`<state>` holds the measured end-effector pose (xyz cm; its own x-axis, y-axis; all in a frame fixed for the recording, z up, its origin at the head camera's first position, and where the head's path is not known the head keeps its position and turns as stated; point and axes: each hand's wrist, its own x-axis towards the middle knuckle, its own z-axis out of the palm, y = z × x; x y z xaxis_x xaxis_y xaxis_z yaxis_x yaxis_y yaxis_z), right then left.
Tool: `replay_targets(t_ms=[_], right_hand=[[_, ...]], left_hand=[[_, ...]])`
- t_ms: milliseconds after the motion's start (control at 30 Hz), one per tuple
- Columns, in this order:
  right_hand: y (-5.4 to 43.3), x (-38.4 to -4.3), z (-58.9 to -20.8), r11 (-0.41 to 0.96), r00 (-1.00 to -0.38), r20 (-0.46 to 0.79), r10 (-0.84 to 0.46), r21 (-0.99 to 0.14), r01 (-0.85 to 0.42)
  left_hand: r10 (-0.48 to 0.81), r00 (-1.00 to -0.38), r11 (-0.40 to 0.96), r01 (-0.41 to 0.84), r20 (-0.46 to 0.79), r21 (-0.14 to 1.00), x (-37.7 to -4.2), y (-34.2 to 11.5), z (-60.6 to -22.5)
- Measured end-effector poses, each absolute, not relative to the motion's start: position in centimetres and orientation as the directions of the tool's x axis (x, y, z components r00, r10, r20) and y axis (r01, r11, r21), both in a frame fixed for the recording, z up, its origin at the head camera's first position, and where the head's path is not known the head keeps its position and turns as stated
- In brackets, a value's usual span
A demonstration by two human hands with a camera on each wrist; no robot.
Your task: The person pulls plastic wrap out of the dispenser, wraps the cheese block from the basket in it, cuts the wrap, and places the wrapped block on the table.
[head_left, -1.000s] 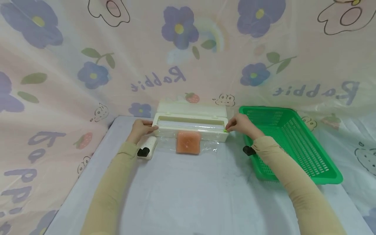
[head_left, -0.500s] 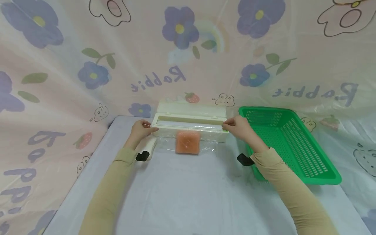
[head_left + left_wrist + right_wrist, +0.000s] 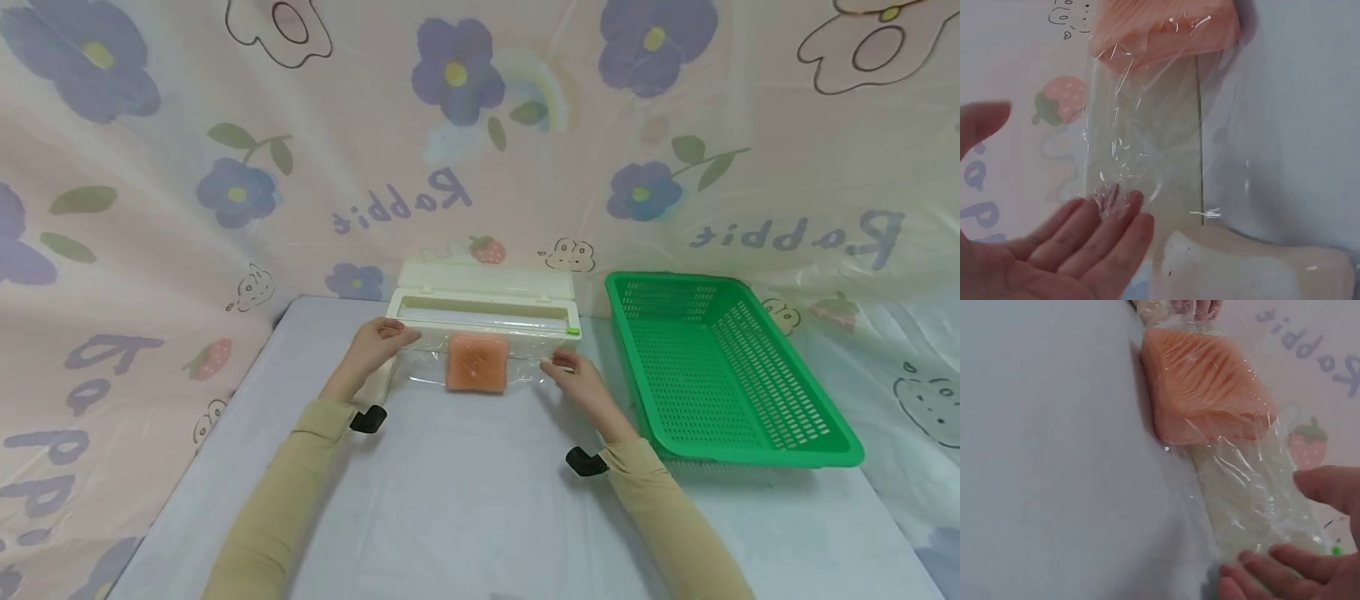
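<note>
A square orange-pink block [image 3: 477, 363] lies under clear cling film [image 3: 427, 367] in front of a white cling film dispenser [image 3: 558, 317]. The dispenser's lid [image 3: 487, 279] stands raised, and its green cutter slider [image 3: 572, 331] is at the right end. My left hand [image 3: 371, 354] is at the film's left side; in the left wrist view its fingers [image 3: 1119, 240] reach the film with the thumb well apart. Beside the film's right edge is my right hand [image 3: 583, 385], its thumb [image 3: 1322, 481] also apart from the fingers. Whether those fingers touch the film, I cannot tell.
A green plastic basket [image 3: 637, 375] stands on the table's right side. Partly behind my left hand lies a pale, cream-and-white flat object [image 3: 1235, 269]. Patterned fabric [image 3: 480, 183] hangs behind the table [image 3: 465, 500].
My right hand has left the slider at the dispenser's right end and come down and nearer to the film's right edge. My left hand has moved slightly right and nearer.
</note>
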<state>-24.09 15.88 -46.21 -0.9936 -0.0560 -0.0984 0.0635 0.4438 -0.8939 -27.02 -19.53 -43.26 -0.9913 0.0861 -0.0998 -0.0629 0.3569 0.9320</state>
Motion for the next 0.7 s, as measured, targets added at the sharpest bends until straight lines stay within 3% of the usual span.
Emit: replay_targets(t_ms=[267,467,700], right_hand=[[15.0,-26.2,-48.0,0.055,-0.995,-0.073,0.067,-0.996,0.077],[14.5,-26.5,-48.7,0.026,-0.989,-0.067,0.131,-0.997,0.071],[14.6,-26.3,-49.0,0.007,-0.99,-0.09,0.109,-0.996,0.091]], left_hand=[[0.16,-0.986,0.46,0.116,0.046,0.88,-27.2,-18.9,-45.0],[0.19,-0.978,0.54,0.172,0.079,0.824,-27.1,-18.6,-45.3],[0.241,-0.967,0.578,0.209,0.08,0.789,-27.2,-18.6,-45.1]])
